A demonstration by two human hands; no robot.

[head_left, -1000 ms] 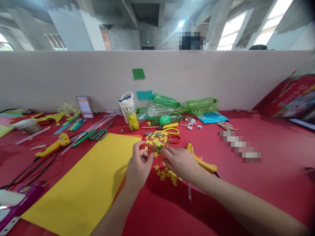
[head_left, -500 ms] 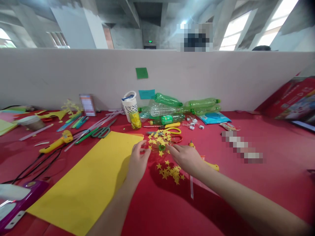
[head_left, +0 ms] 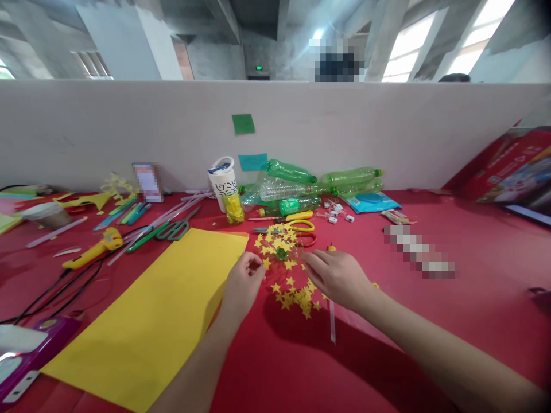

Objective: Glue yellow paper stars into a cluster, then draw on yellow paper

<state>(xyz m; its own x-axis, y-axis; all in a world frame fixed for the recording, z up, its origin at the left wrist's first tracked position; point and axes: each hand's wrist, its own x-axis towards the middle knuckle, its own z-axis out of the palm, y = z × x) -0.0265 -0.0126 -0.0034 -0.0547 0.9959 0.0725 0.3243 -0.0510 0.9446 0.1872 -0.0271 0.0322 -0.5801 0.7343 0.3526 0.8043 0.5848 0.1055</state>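
My left hand (head_left: 241,284) is closed in a pinch, with a yellow paper star (head_left: 266,263) at its fingertips. Across from it, my right hand (head_left: 340,276) has its fingers pressed together around a small yellow piece, probably another star and partly hidden. A further star (head_left: 290,264) sits in line between the hands; any thread joining them is too fine to make out. Just behind is a green bottle neck piece (head_left: 282,254) in clear plastic, with many stars (head_left: 275,234) around it. A loose pile of stars (head_left: 299,298) lies on the red table below my hands.
Yellow paper (head_left: 146,310) covers the left front. Green scissors (head_left: 174,229), a yellow glue gun (head_left: 94,249), yellow-handled scissors (head_left: 303,225) and a cutter (head_left: 299,216) lie about. Plastic bottles (head_left: 290,172) and a white cup (head_left: 224,186) stand before the partition (head_left: 172,126).
My right hand has moved slightly right, away from the left hand, and the stars between them have shifted right. My left fingers have drawn closer together. The view has tilted slightly.
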